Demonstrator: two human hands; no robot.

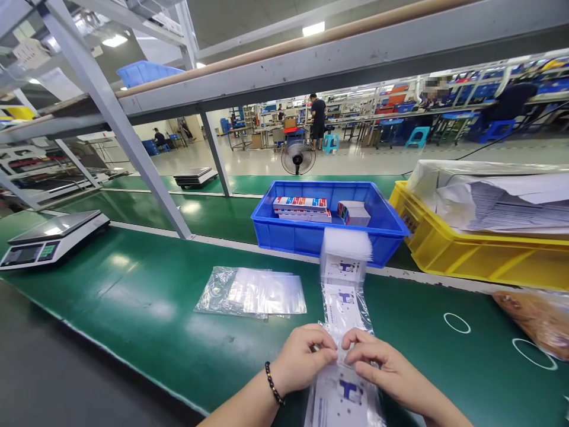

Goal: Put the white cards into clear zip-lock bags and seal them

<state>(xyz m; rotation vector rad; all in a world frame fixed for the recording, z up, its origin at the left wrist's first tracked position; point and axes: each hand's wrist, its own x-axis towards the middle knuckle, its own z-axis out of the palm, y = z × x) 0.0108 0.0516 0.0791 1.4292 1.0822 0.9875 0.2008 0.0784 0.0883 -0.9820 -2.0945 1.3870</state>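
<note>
A row of printed white sheets (344,301) in clear plastic lies overlapped on the green bench and runs toward me. Each shows a purple-blue picture. My left hand (306,359), with a dark bead bracelet at the wrist, pinches the clear plastic bag (322,385) nearest me at its upper left. On the right of the same bag, my right hand (377,362) has its fingers curled and its tips on the plastic. The fingertips partly hide the bag's upper end. Left of the row lie several flat clear bags (267,292).
A blue bin (288,230) with small printed boxes stands behind the row. Right of it is a yellow bin (480,255) of papers. White rings (457,323) lie on the green bench (146,308). A scale (56,234) stands far left, beyond a slanted post (120,130).
</note>
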